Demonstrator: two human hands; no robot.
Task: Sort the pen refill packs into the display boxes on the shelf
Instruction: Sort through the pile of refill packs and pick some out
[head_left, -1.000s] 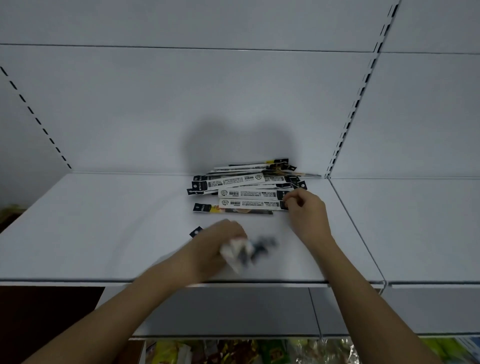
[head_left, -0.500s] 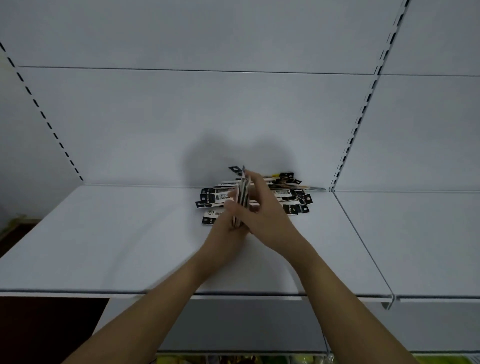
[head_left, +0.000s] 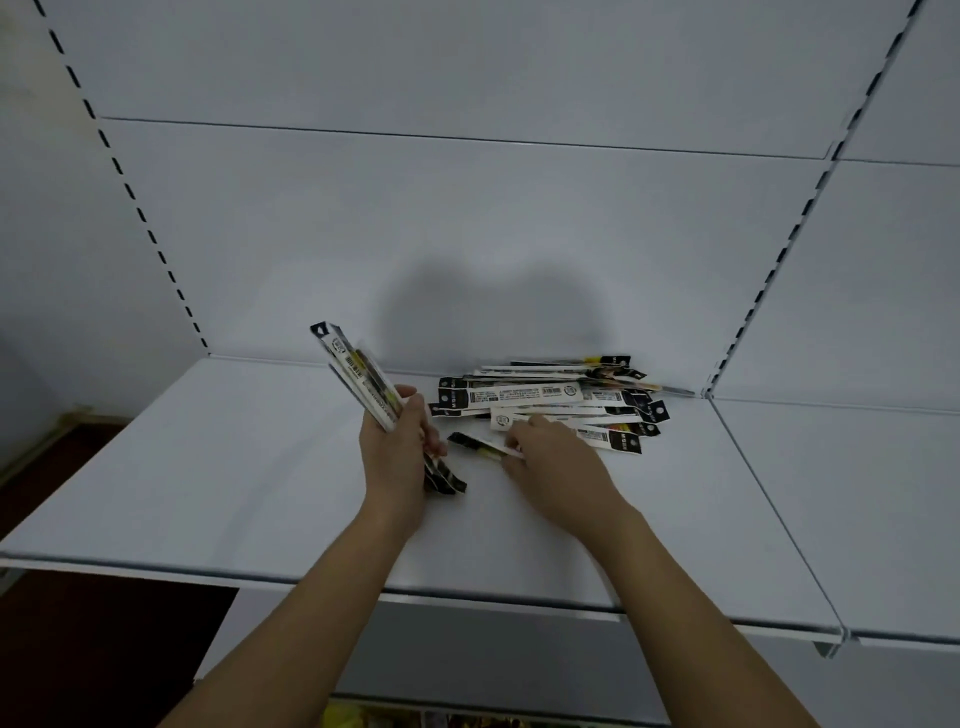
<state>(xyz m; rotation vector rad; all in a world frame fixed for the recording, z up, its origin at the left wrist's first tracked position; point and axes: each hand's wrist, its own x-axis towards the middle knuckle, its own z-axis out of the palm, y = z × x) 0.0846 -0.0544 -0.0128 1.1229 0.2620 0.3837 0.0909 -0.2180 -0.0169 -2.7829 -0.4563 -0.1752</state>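
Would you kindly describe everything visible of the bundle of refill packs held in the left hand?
The bundle of refill packs is a small stack of long, narrow, flat sleeves, white with printed labels and black ends, seemingly glossy card or plastic. The left hand grips it near its lower end; it tilts up and leftward, raised above the white shelf, left of the loose pile.

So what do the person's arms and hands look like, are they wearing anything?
Both arms are bare all the way to the bottom edge of the picture, with no sleeves showing. The left hand and right hand wear no gloves, and no watch, bracelet or ring can be seen on them.
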